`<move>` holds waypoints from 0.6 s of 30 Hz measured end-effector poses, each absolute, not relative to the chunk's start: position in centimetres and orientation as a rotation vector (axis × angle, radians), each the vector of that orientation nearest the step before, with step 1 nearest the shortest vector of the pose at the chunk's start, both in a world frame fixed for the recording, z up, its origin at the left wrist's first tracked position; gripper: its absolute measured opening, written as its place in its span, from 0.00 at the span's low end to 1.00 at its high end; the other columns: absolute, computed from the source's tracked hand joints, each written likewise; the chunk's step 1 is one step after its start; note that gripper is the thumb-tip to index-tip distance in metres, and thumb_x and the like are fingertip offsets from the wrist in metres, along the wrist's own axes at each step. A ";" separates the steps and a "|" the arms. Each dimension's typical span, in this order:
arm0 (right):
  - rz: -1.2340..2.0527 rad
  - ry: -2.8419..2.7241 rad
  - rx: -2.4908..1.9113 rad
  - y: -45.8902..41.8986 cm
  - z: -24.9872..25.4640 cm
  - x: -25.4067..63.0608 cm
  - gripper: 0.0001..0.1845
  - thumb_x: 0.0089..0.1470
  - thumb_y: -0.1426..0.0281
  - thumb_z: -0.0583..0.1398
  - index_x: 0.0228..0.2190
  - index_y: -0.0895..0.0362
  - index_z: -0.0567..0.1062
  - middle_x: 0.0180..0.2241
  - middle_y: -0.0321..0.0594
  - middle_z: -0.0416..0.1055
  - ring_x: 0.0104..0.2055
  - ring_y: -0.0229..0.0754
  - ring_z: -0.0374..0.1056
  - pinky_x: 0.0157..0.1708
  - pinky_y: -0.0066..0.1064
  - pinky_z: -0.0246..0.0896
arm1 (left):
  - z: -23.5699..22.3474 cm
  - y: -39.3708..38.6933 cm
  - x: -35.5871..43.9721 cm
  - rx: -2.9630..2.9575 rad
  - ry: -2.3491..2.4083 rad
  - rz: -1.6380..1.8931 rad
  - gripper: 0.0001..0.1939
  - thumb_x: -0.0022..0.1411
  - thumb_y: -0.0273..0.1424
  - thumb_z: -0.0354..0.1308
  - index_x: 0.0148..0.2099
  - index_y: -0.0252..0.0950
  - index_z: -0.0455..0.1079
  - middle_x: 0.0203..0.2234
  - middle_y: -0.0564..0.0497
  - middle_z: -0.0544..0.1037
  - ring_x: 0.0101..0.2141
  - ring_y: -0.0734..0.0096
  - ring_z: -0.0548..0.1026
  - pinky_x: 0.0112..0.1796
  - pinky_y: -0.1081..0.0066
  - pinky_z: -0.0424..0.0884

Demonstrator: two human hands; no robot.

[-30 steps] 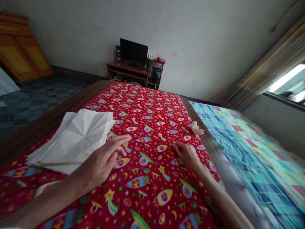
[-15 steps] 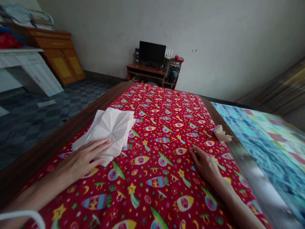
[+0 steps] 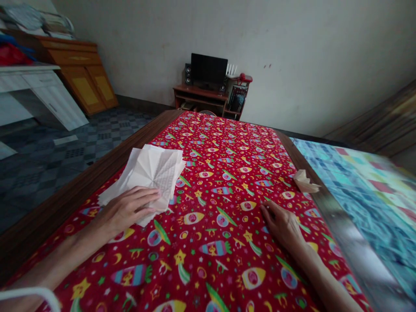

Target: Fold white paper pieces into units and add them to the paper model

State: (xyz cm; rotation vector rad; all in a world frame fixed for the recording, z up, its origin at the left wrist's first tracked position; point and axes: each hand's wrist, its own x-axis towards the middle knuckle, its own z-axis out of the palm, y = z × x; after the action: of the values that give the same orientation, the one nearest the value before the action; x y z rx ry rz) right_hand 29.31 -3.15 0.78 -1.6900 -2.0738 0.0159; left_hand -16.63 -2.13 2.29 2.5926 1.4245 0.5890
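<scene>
My left hand (image 3: 130, 207) lies over a stack of creased white paper sheets (image 3: 152, 167), its fingers stretched across the lower part. The top sheet has fold lines fanning from its middle and a patch of faint print. On the red patterned cloth to the right rests my right hand (image 3: 283, 221), loosely bent, with a small gap between thumb and forefinger and nothing visible in it. Its other fingers are partly hidden. Beyond it, a folded paper piece (image 3: 304, 181) with pointed ends sits at the cloth's right edge.
The red cloth (image 3: 208, 234) covers a dark wooden table (image 3: 136, 145). A bed with a blue checked cover (image 3: 354, 195) adjoins the right side. At the far wall stand a monitor (image 3: 209, 69) and its desk (image 3: 199, 96). A white cable (image 3: 39, 291) curves at lower left.
My left hand has slid slightly to the right over the paper stack. My right hand stays almost where it was, and the view has shifted a little.
</scene>
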 end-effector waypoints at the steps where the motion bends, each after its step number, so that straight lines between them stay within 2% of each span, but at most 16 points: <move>1: 0.014 -2.075 -1.690 -3.1 0.7 29.4 0.16 0.60 0.59 0.50 0.31 0.55 0.72 0.24 0.40 0.73 0.23 0.40 0.68 0.23 0.28 0.55 | 2.4 -2.1 -16.6 2.572 1.421 0.598 0.18 0.63 0.40 0.53 0.52 0.43 0.71 0.49 0.50 0.76 0.50 0.64 0.71 0.50 0.65 0.68; 8: 0.019 -2.077 -1.676 -3.1 0.7 29.4 0.16 0.60 0.59 0.50 0.31 0.55 0.72 0.23 0.39 0.72 0.23 0.40 0.68 0.23 0.28 0.54 | 2.3 -1.6 -17.1 2.483 1.384 0.678 0.16 0.61 0.40 0.53 0.49 0.44 0.73 0.47 0.50 0.77 0.50 0.62 0.72 0.51 0.61 0.68; 15: 0.019 -2.079 -1.668 -3.1 0.9 29.3 0.17 0.60 0.58 0.50 0.30 0.55 0.71 0.24 0.40 0.72 0.23 0.39 0.67 0.23 0.28 0.53 | 2.1 -2.3 -16.4 2.632 1.429 0.731 0.15 0.66 0.34 0.48 0.50 0.41 0.72 0.45 0.50 0.78 0.47 0.64 0.73 0.49 0.63 0.70; 18: 0.021 -2.079 -1.662 -3.2 0.9 29.3 0.16 0.60 0.59 0.50 0.31 0.55 0.71 0.23 0.39 0.72 0.23 0.39 0.68 0.23 0.27 0.54 | 2.3 -2.6 -16.3 2.673 1.402 0.670 0.16 0.65 0.33 0.50 0.53 0.42 0.70 0.47 0.50 0.77 0.49 0.64 0.72 0.51 0.63 0.69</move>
State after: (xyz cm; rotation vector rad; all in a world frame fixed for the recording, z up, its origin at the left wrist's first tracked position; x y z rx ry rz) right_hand 29.30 -3.16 0.94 -1.6620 -2.0790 0.0212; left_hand -16.29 -2.63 2.32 2.6732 1.4017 0.6700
